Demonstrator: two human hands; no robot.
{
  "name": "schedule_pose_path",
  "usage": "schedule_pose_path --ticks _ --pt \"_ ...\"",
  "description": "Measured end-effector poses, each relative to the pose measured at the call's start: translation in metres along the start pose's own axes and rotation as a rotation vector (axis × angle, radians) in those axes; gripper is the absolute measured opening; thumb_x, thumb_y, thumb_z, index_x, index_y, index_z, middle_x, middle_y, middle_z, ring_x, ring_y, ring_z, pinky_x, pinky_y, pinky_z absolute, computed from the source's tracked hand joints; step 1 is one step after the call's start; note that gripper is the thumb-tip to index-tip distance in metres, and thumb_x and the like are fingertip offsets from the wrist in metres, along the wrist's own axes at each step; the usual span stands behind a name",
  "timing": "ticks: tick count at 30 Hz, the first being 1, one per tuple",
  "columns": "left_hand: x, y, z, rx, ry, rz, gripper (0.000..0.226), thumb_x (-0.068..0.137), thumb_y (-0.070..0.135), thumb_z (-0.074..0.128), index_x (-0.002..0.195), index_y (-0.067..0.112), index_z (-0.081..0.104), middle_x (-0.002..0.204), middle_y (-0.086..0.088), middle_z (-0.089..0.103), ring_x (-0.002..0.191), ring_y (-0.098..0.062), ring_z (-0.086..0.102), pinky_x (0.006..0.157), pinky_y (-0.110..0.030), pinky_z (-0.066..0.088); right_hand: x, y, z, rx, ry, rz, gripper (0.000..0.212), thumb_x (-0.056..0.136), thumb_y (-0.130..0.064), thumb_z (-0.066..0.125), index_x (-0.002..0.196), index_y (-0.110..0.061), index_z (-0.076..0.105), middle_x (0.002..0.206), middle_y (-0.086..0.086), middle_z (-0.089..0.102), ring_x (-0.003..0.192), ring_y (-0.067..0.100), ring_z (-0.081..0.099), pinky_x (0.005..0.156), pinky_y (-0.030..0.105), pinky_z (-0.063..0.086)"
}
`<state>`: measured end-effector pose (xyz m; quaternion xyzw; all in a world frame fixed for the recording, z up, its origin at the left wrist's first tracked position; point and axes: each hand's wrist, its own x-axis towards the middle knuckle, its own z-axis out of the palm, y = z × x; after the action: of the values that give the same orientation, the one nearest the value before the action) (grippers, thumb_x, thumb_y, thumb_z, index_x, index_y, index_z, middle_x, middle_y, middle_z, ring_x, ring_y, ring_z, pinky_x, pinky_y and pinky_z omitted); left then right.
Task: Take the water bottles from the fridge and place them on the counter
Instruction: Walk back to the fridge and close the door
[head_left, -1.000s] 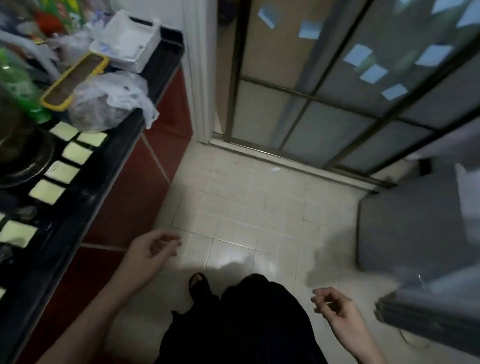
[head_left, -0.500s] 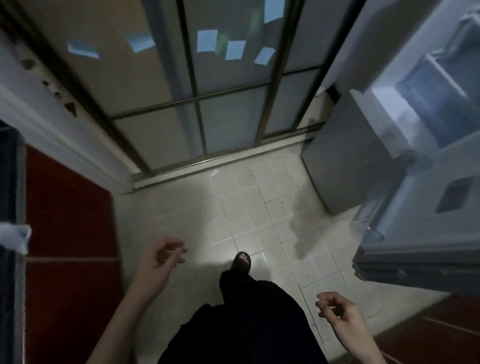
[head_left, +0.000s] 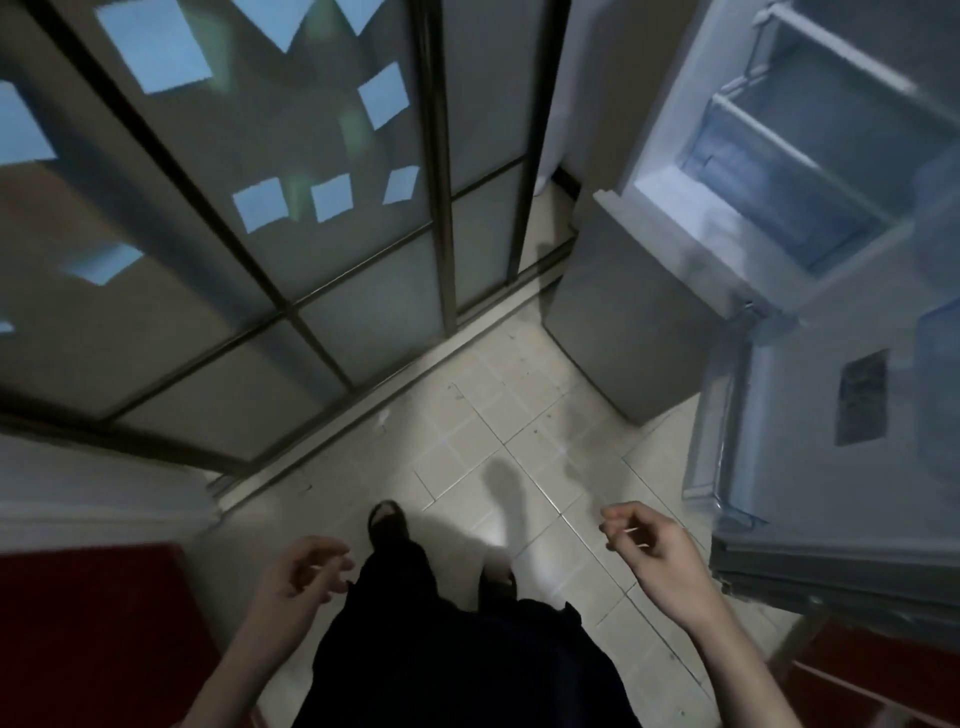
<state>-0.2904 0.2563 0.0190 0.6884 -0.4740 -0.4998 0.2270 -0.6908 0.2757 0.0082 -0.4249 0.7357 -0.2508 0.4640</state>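
The fridge (head_left: 639, 322) stands at the right with its upper compartment lit and its door (head_left: 810, 426) swung open toward me. Pale shelves show inside; blur keeps me from making out any water bottle. My left hand (head_left: 298, 577) hangs low at centre-left, fingers loosely curled, holding nothing. My right hand (head_left: 652, 545) is raised a little left of the open door's edge, fingers loosely curled and empty. The counter is out of view.
A sliding glass door (head_left: 291, 218) with dark metal frames fills the left and centre. Pale floor tiles (head_left: 519, 447) lie between it and the fridge. A red cabinet front (head_left: 88, 623) is at lower left, another red panel (head_left: 883, 675) at lower right. My dark-clad legs (head_left: 447, 649) fill the bottom centre.
My view has swung right, away from the counter and onto the open fridge. My right hand has risen toward the fridge door; both hands stay empty.
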Motion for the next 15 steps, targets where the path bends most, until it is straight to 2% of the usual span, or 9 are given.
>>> schedule_pose_path --ticks 4,6,8,10,12,15 --pt "0.068 0.009 -0.018 0.027 -0.115 0.017 0.021 0.092 -0.010 0.058 0.087 0.009 0.067 0.076 -0.014 0.073 0.064 -0.029 0.067 0.053 -0.018 0.052 0.016 -0.021 0.010 0.016 0.110 0.058 0.013 0.094 -0.014 0.067 0.091 -0.026 0.070 0.085 -0.013 0.074 0.077 0.020 0.070 0.072 0.032 0.055" --pt "0.104 0.018 -0.027 0.053 -0.181 0.021 0.019 0.089 -0.009 0.063 0.085 0.010 0.068 0.071 -0.012 0.072 0.064 -0.025 0.066 0.058 -0.024 0.053 0.015 -0.029 0.019 0.039 0.176 0.112 0.011 0.094 -0.014 0.067 0.090 -0.025 0.071 0.081 -0.014 0.073 0.076 0.019 0.070 0.069 0.030 0.055" --pt "0.139 0.033 -0.035 0.099 -0.257 0.047 0.020 0.088 -0.009 0.065 0.083 0.010 0.070 0.071 -0.018 0.071 0.063 -0.023 0.066 0.061 -0.027 0.053 0.009 -0.038 0.032 0.067 0.241 0.172 0.012 0.093 -0.014 0.068 0.089 -0.025 0.071 0.080 -0.011 0.074 0.076 0.018 0.071 0.069 0.030 0.055" --pt "0.174 0.054 -0.038 0.159 -0.331 0.108 0.025 0.089 -0.011 0.063 0.081 0.012 0.070 0.075 -0.023 0.071 0.059 -0.016 0.067 0.056 -0.021 0.053 0.003 -0.045 0.046 0.115 0.314 0.236 0.014 0.093 -0.011 0.068 0.090 -0.024 0.071 0.080 -0.002 0.076 0.075 0.019 0.073 0.068 0.026 0.056" --pt "0.207 0.078 -0.036 0.195 -0.386 0.160 0.027 0.090 -0.010 0.062 0.081 0.015 0.069 0.077 -0.018 0.073 0.057 -0.006 0.069 0.055 -0.015 0.053 -0.006 -0.049 0.062 0.165 0.383 0.304 0.014 0.092 -0.009 0.068 0.090 -0.023 0.071 0.082 0.003 0.076 0.073 0.021 0.073 0.065 0.023 0.054" --pt "0.244 0.115 -0.023 0.251 -0.490 0.263 0.025 0.090 -0.003 0.064 0.083 0.020 0.070 0.082 -0.004 0.077 0.061 -0.007 0.071 0.062 -0.022 0.056 -0.024 -0.052 0.087 0.233 0.471 0.409 0.014 0.092 -0.008 0.069 0.091 -0.022 0.072 0.085 0.003 0.076 0.071 0.022 0.073 0.064 0.025 0.055"
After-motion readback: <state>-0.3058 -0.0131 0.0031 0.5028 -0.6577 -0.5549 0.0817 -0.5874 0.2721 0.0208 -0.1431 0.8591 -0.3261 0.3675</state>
